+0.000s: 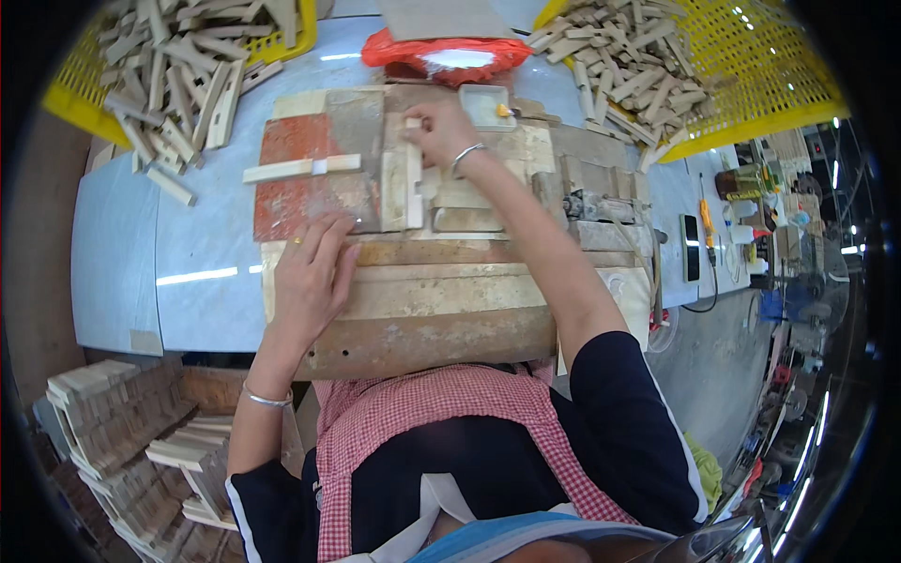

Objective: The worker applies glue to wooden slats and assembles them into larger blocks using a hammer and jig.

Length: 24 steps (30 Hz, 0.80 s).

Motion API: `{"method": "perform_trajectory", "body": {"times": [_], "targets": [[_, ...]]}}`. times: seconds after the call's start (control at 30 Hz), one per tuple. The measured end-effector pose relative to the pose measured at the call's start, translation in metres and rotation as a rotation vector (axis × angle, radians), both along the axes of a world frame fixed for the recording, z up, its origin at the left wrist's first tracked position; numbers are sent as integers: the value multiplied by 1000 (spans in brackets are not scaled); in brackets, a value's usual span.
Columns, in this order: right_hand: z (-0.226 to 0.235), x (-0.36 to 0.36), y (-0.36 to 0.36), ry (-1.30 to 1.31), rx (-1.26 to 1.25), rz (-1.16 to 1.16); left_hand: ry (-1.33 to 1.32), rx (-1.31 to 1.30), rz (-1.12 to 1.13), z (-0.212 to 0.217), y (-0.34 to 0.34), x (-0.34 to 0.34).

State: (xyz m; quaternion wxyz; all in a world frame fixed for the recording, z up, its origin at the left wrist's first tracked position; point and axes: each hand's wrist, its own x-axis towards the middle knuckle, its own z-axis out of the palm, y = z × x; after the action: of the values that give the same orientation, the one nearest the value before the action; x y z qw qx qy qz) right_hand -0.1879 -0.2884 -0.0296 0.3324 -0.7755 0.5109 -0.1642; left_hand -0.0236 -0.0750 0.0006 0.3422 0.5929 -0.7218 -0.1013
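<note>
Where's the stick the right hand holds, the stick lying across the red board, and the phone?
Held stick (414, 174): head view, middle of its length.
Crosswise stick (298, 170): head view, middle of its length.
Phone (692, 248): head view, middle of its screen.

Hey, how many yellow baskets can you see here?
2. One yellow basket is at the upper left, the other basket at the upper right, both holding wooden pieces; more could be hidden out of view.

Wide head cam facing dn, nr worktable (113, 263).
</note>
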Motion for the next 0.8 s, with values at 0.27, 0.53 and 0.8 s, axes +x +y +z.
{"method": "perform_trajectory", "body": {"times": [0.27,0.53,0.8], "targets": [[-28,1,15,-65,-322,60,-185,-82,-131,-31,-52,-49],[10,-164,-134,421,-332,-357,-259,-44,-113,-18,-57,-52],[-10,-227,-169,861,-241,-394,-282,-34,-93,-15,-56,-52]]}}
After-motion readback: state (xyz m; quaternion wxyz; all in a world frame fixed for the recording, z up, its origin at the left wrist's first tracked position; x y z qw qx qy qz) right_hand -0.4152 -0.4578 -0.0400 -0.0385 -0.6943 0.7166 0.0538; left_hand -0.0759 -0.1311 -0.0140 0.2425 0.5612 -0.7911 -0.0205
